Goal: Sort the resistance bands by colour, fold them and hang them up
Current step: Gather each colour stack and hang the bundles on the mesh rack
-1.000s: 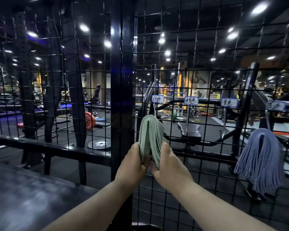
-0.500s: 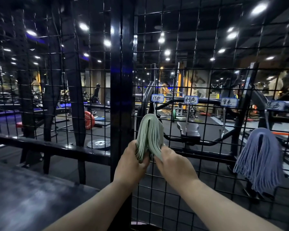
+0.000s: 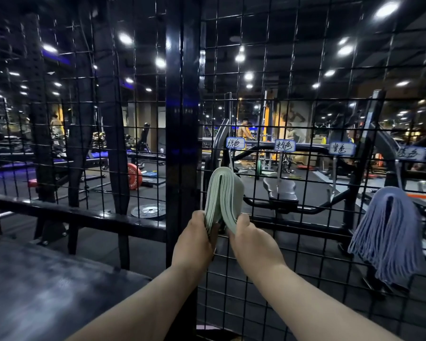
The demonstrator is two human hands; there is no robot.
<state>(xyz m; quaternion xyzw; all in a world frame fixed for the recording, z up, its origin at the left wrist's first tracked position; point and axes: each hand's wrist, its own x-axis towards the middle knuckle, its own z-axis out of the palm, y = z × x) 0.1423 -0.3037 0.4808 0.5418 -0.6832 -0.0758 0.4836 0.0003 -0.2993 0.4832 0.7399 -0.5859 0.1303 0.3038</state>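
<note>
A black wire grid (image 3: 305, 99) fills the frame. A dark surface (image 3: 47, 291) occupies the lower left. At the right edge, a folded bundle of blue bands (image 3: 389, 237) hangs on the grid. At frame centre, a folded bundle of green bands (image 3: 223, 195) arches against the grid, directly below the leftmost label (image 3: 235, 143) in a row of four. The left hand (image 3: 194, 242) grips the bundle's lower left end; the right hand (image 3: 253, 244) grips its lower right end.
</note>
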